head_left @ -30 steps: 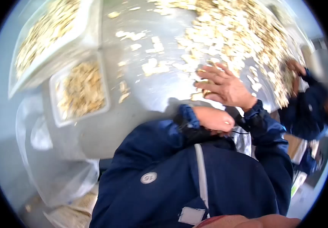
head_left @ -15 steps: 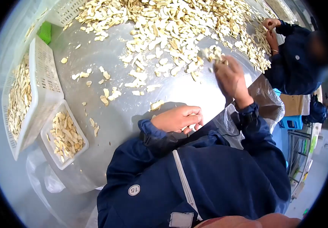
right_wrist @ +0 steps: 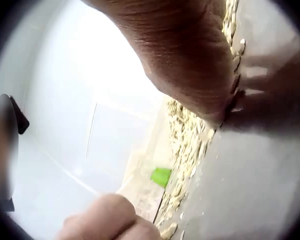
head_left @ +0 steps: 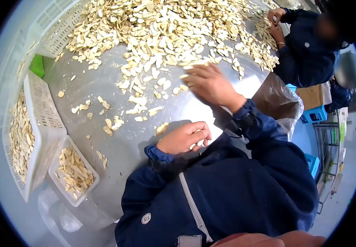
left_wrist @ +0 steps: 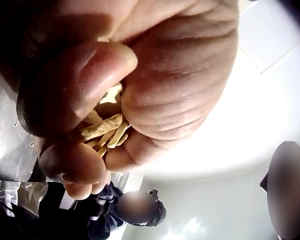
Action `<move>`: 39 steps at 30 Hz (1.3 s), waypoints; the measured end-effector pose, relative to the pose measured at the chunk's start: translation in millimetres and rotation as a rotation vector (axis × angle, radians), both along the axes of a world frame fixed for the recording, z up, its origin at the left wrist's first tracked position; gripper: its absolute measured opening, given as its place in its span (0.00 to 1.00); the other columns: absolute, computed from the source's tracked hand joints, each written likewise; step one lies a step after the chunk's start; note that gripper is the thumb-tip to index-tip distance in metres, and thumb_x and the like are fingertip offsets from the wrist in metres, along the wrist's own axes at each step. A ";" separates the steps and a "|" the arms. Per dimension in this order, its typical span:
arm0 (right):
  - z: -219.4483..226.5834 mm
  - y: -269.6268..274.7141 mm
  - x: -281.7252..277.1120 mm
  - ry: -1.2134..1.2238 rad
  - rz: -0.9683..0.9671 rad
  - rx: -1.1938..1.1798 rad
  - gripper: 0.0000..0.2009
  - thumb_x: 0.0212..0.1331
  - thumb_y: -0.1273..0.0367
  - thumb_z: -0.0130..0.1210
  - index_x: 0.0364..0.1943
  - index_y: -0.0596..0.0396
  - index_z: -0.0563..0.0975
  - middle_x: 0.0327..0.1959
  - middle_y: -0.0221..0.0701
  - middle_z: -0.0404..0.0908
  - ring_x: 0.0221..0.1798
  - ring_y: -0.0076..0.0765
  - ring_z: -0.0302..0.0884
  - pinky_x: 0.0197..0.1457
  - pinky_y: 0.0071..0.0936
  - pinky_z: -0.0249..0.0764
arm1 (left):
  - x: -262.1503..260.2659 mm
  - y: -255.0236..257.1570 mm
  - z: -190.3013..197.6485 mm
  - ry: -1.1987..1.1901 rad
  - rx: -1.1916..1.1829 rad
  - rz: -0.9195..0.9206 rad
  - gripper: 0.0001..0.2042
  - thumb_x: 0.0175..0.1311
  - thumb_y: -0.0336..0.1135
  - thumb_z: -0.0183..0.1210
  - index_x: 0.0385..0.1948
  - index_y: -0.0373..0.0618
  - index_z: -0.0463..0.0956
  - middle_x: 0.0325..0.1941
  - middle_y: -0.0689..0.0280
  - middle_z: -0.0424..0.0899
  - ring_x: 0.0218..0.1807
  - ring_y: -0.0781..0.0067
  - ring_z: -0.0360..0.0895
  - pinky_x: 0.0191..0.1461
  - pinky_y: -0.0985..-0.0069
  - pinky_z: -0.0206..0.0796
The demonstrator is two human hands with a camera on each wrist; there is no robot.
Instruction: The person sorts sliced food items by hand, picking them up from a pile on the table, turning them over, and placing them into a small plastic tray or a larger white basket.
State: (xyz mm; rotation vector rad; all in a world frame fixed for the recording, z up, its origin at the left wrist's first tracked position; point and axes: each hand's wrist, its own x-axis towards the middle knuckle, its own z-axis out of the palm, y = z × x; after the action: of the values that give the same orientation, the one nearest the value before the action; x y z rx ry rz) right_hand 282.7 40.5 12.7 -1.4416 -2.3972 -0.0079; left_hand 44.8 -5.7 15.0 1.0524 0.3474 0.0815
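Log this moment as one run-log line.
left hand: grips pale dried slices, near table edge | right hand: fingers straight, at pile of pale slices | surface: grey metal table | white plastic basket: holds slices

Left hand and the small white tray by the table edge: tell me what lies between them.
In the head view, mostly bare steel table separates the left hand from the small white tray; only a few loose pale slices lie there.

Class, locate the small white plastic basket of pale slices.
In the head view, the small white plastic basket sits lower left at the steel table's edge, beside the larger white crate.
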 end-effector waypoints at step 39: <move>16.8 75.8 21.7 0.050 -0.138 0.001 0.11 0.63 0.60 0.63 0.45 0.46 0.87 0.39 0.36 0.87 0.44 0.49 0.86 0.46 0.43 0.80 | -2.0 6.6 0.8 -0.083 -0.323 0.350 0.13 0.86 0.40 0.46 0.44 0.41 0.75 0.38 0.63 0.77 0.26 0.82 0.68 0.21 0.88 0.50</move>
State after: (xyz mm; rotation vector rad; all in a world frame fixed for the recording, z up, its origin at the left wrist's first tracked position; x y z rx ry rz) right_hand 304.3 116.3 29.6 -1.5847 -2.2538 -0.0064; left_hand 42.8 0.9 15.8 0.6592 0.4509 0.3699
